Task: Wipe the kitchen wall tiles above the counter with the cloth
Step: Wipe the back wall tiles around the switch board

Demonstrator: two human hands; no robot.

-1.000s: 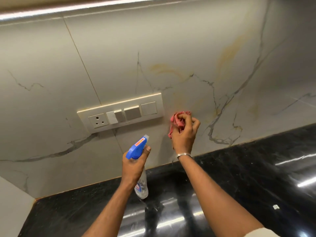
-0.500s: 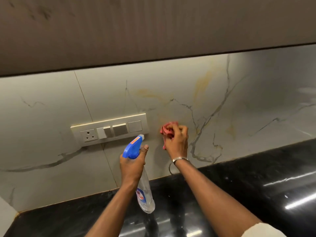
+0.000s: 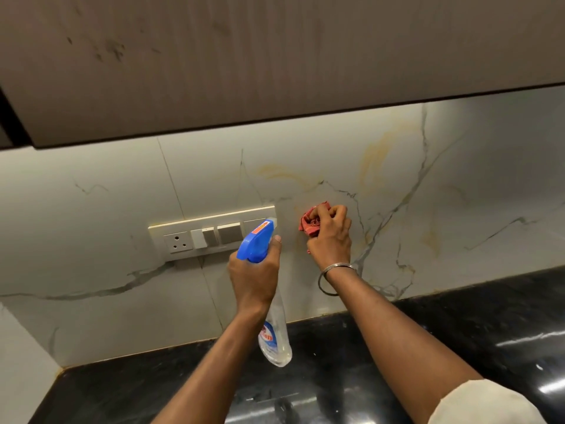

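Reaching over the black counter [image 3: 458, 347], both forearms stretch toward the wall. The left hand [image 3: 253, 276] grips a spray bottle [image 3: 273, 335] by its neck, blue trigger head up, nozzle toward the tiles. Further in, the right hand [image 3: 331, 237] clutches the red cloth [image 3: 312, 220], bunched and pressed on the marble-look wall tiles [image 3: 412, 209] just beside the switch plate [image 3: 211, 234]. Soft and light, the cloth should handle best wadded in the palm.

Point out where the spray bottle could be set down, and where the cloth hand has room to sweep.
The black counter lies bare right of the right hand; so do the wall tiles. It is crowded leftward: switch plate, spray bottle in the left hand, cloth.
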